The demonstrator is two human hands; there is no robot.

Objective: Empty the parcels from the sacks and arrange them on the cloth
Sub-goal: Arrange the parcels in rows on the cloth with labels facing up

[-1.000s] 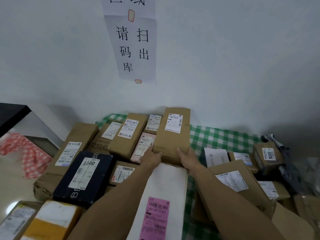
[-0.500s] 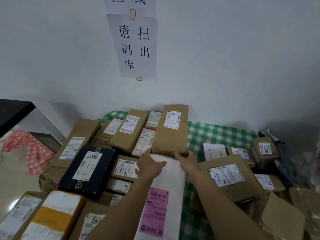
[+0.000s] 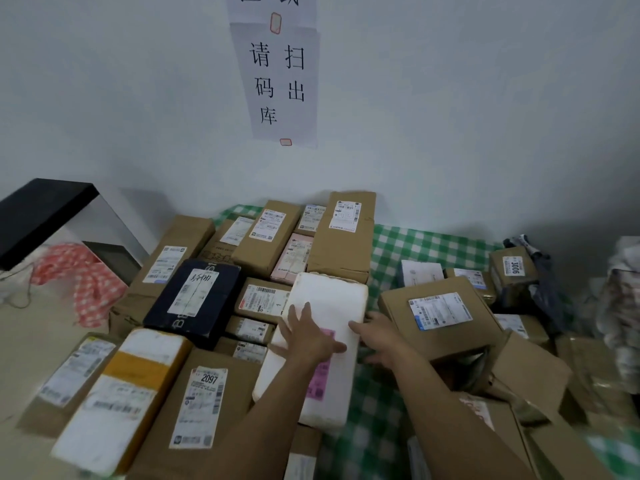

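Many labelled parcels lie on a green checked cloth point(image 3: 426, 244) against the wall. A long white parcel point(image 3: 332, 299) with a pink label lies in the middle, its far end against a tall brown box point(image 3: 346, 251). My left hand point(image 3: 308, 336) rests flat on top of the white parcel with fingers spread. My right hand point(image 3: 379, 336) touches its right edge, fingers apart, beside a brown box point(image 3: 440, 313). A dark blue box point(image 3: 194, 299) and a box marked 2097 point(image 3: 204, 403) lie on the left.
A black-topped stand point(image 3: 41, 213) and a red checked cloth point(image 3: 83, 271) sit at the left. Dark bags point(image 3: 540, 271) and a crumpled sack point(image 3: 623, 299) lie at the right. Open cardboard flaps point(image 3: 530, 372) crowd the right foreground. A paper sign point(image 3: 277, 77) hangs on the wall.
Both hands let go of the tall brown box, left standing at the back, and drew back onto the white parcel. The camera tilted down slightly.
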